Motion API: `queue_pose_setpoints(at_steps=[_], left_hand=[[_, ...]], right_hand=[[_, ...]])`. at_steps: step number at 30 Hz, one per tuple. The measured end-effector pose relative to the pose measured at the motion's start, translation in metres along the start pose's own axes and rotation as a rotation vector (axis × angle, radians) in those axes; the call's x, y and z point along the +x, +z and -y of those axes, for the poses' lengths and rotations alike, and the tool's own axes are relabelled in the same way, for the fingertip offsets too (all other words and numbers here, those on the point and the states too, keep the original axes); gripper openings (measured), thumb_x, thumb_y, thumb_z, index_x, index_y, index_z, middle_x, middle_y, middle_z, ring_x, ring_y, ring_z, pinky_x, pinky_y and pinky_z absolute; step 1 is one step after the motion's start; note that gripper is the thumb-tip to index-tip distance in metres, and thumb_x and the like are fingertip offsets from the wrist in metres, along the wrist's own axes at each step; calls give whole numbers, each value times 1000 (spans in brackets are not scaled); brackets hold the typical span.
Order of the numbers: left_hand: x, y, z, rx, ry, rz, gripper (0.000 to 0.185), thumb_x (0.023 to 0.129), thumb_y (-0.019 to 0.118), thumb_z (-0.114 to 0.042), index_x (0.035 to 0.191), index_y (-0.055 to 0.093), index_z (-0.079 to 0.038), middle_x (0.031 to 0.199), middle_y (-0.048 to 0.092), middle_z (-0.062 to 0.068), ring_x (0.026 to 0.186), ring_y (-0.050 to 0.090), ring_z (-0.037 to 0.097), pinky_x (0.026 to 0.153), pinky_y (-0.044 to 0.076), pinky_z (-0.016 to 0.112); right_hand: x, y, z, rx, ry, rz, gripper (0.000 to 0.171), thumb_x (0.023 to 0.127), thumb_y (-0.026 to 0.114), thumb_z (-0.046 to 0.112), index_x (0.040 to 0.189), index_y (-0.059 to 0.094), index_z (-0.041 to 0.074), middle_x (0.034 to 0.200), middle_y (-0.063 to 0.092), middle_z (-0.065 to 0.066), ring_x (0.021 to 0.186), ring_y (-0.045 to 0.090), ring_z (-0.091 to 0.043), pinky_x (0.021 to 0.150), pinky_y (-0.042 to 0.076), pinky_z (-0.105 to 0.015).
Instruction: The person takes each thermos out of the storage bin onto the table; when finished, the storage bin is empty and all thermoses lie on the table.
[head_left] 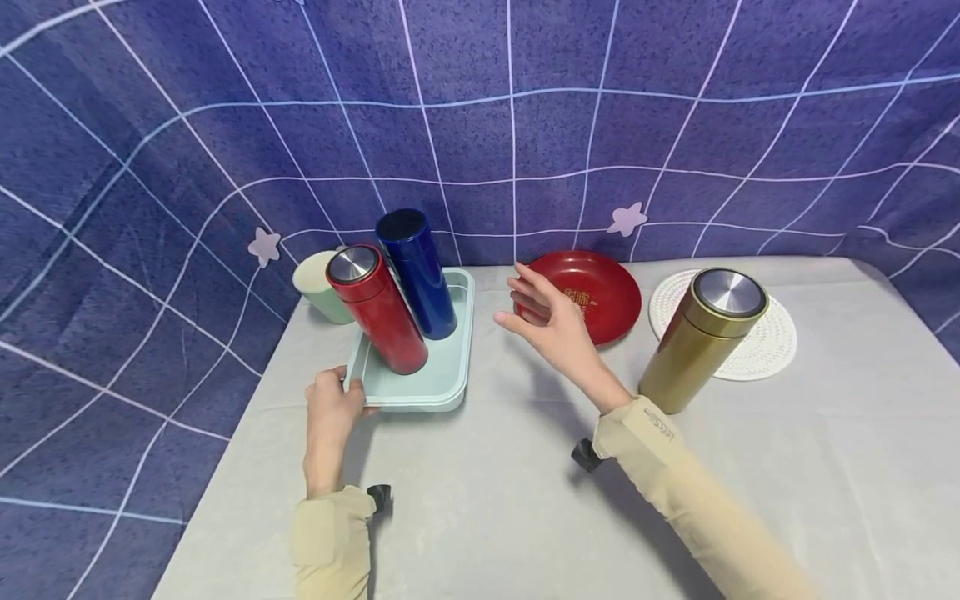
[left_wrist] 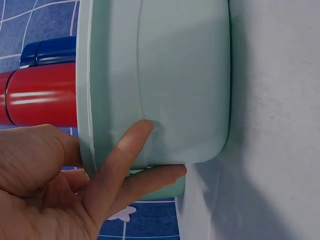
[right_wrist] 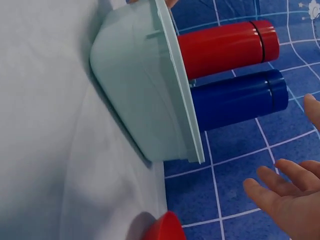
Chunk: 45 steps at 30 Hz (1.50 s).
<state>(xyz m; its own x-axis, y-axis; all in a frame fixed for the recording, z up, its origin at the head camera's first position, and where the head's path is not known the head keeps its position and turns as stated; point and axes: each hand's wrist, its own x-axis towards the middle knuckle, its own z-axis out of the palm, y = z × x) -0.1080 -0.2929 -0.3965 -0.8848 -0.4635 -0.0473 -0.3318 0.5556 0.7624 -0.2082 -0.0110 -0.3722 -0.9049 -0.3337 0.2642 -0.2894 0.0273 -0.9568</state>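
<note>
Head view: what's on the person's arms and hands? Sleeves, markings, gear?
Both hands, left hand and right hand, are bare: no gloves or rings visible. Both arms wear long beige fabric sleeves ending at the wrists; the right cuff carries small dark lettering, too small to read. A small black wrist-mounted device sits at each wrist.

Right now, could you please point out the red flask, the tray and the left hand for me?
red flask (head_left: pixel 378 312), head view, on the middle of its body.
tray (head_left: pixel 442 379), head view, on a bare part of its floor near the front corner.
left hand (head_left: pixel 330 408), head view, on the back of the hand.
</note>
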Motion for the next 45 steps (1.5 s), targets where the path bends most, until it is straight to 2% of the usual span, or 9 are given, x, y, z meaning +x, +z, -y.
queue_pose_setpoints(at_steps=[4,16,21,28,35,40,45], left_hand=[[0,-1,1,-9,-13,6,37,94,41,2,125,52,20,105,61,42,73,73,34,57,59,28],[0,0,1,18,14,-19,36,94,42,1,123,54,19,103,63,40,72,73,34,55,57,25],[-1,1,0,26,19,-24,36,93,43,2,123,54,18,102,64,40,69,73,33,54,57,25],[-1,1,1,29,11,-27,36,94,43,2,123,55,18,102,64,40,72,73,34,55,57,25],[-1,2,0,35,11,-37,36,94,44,2,124,54,19,103,63,41,74,72,36,55,58,27],[-1,1,-1,29,2,-34,35,94,43,2,124,54,18,102,63,40,74,72,36,56,58,27],[-1,1,-2,42,5,-38,36,94,44,2,123,55,18,101,64,39,73,73,35,57,58,28]], right_hand=[[9,9,-4,-7,10,13,70,86,75,15,148,42,16,140,55,-12,126,56,-26,103,46,-41],[30,30,-11,4,1,45,75,87,75,19,152,37,19,142,54,-12,126,56,-23,103,47,-40],[42,37,-11,11,-5,59,76,87,74,20,152,35,19,145,51,-11,128,54,-28,103,46,-39],[55,47,-13,29,-20,77,78,86,75,18,152,35,17,145,52,-7,128,55,-23,104,46,-38],[69,57,-16,53,-21,92,79,87,74,18,154,31,15,147,49,-9,131,51,-26,107,41,-46],[78,66,-18,55,-33,93,81,86,75,17,154,31,14,149,46,-11,132,49,-30,106,43,-45],[87,74,-18,42,-9,105,83,86,76,20,154,29,16,151,44,-9,135,46,-24,108,41,-43]])
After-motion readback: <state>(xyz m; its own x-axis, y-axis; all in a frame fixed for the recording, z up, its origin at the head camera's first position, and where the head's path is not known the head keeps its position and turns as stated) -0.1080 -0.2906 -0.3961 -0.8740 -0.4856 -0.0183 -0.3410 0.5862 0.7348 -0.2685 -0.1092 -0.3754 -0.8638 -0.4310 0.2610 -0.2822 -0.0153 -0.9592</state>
